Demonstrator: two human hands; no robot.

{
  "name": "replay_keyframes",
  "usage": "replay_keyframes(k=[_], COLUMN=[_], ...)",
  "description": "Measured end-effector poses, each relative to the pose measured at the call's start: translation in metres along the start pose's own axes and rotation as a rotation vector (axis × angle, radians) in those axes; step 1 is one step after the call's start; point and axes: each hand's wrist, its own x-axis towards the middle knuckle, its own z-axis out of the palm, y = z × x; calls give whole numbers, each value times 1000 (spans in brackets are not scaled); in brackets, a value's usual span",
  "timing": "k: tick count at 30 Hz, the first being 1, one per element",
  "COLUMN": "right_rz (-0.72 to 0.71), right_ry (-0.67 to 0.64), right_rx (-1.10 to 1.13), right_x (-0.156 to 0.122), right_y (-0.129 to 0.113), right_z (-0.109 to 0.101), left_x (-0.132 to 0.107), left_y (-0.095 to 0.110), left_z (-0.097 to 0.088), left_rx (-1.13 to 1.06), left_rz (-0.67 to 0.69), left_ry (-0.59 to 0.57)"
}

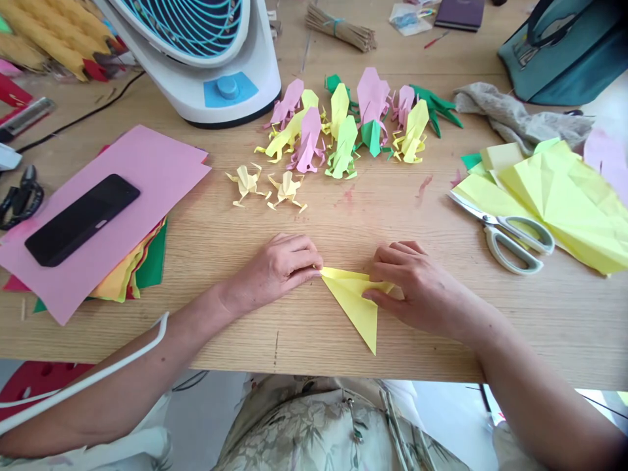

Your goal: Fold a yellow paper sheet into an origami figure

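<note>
A folded yellow sheet of paper lies near the table's front edge, its point turned toward me. My left hand pinches the paper's upper left corner between thumb and fingers. At the right end of its top edge, my right hand grips the paper, thumb below and fingers curled above; the hand hides part of that side. A narrow folded flap runs along the top between both hands. Beyond them stand two small cream origami frogs and a group of pink, green and yellow folded paper figures.
White-handled scissors and crumpled yellow paper lie at right. On the left, a black phone rests on pink sheets. A fan, a bundle of sticks, grey cloth and a teal bag are at the back.
</note>
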Motion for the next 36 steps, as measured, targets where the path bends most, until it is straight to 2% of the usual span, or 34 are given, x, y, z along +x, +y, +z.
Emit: replay_keyframes(k=[4, 8, 13, 23, 30, 36], right_rz=[-11, -29, -11, 146, 160, 173], right_ry=[-7, 61, 88, 226, 246, 267], right_rx=[20, -31, -101, 46, 45, 34], right_x=[-2, -5, -9, -6, -2, 0], right_y=[4, 8, 9, 3, 4, 3], right_z=[-1, -2, -4, 3, 5, 8], left_x=[2, 2, 0, 0, 1, 2], left_y=[-2, -1, 2, 2, 4, 5], left_z=[0, 2, 2, 3, 4, 2], left_rx=[53, 92, 30, -30, -63, 33], left_rz=[58, 81, 41, -32, -84, -98], left_ry=[-10, -5, -8, 3, 13, -26])
